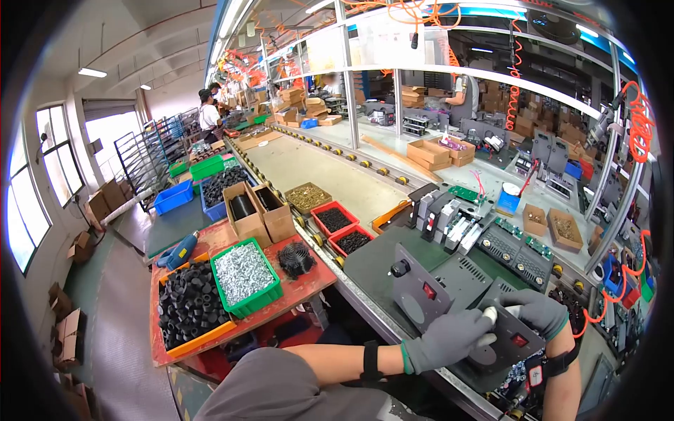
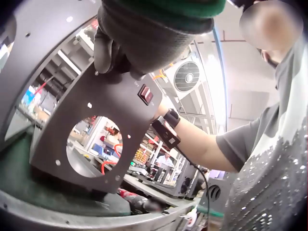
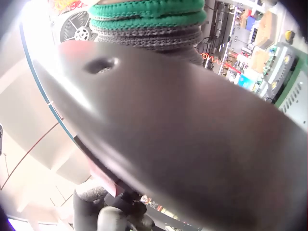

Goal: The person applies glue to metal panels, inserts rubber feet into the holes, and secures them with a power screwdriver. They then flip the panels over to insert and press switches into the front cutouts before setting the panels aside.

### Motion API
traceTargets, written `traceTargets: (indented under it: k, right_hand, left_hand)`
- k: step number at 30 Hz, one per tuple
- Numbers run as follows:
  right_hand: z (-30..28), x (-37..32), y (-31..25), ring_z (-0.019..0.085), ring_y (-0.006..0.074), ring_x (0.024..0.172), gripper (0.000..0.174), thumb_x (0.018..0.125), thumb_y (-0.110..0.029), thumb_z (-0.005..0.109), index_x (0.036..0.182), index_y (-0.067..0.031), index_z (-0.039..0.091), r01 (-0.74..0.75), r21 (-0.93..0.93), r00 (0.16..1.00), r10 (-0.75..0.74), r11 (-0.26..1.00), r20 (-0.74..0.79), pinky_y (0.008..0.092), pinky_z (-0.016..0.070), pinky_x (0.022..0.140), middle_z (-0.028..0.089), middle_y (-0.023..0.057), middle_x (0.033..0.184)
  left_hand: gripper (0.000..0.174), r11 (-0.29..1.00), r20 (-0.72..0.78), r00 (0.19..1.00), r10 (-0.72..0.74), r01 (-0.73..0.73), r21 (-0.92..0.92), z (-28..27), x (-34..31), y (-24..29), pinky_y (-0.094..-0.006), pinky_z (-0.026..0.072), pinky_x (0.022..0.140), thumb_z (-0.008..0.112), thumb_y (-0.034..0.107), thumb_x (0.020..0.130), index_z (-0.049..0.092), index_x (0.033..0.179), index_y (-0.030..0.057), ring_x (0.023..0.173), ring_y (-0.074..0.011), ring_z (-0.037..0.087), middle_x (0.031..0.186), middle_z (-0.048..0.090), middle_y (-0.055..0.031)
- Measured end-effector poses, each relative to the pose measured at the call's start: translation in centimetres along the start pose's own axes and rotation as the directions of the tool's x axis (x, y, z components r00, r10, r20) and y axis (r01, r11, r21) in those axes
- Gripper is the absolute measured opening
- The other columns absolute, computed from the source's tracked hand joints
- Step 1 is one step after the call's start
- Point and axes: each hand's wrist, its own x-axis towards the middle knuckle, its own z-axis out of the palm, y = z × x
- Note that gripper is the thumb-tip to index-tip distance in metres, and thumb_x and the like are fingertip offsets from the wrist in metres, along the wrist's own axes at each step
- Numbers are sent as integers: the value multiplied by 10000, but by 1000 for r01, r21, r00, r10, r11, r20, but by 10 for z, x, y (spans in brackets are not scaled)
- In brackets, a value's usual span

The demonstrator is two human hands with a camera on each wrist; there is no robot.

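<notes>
A dark grey metal panel (image 1: 507, 338) with a red rocker switch (image 1: 518, 340) and a large round hole stands tilted over the bench edge. My gloved right hand (image 1: 539, 313) grips its upper edge from the far side. At the panel's near face, my gloved left hand (image 1: 449, 341) has its fingertips close to the upper corner. In the right wrist view, its fingers (image 3: 111, 219) pinch a small black part (image 3: 126, 202), mostly hidden by the glove. Beside them stands a second panel (image 1: 415, 298) with a red switch and a black knob (image 1: 400, 268).
Left of the line, a red table (image 1: 319, 275) carries a green bin (image 1: 270, 298) of silvery screws, an orange bin (image 1: 223, 328) of black caps and a power driver (image 1: 179, 251). Red bins (image 1: 368, 233) of dark screws sit ahead. Electronic assemblies (image 1: 516, 256) stand beyond the panels.
</notes>
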Motion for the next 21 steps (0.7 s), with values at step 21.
traceTargets:
  k: [21]
  right_hand:
    - [6, 3, 7, 613, 147, 976, 360, 966, -249, 582, 1203, 17, 639, -122, 69, 990, 126, 990, -61, 305, 485, 877, 691, 89, 1074]
  left_hand:
    - [475, 921, -25, 974, 226, -206, 332, 1, -1, 2, -398, 494, 754, 635, 237, 826, 544, 1279, 124, 937, -272, 577, 1082, 533, -96]
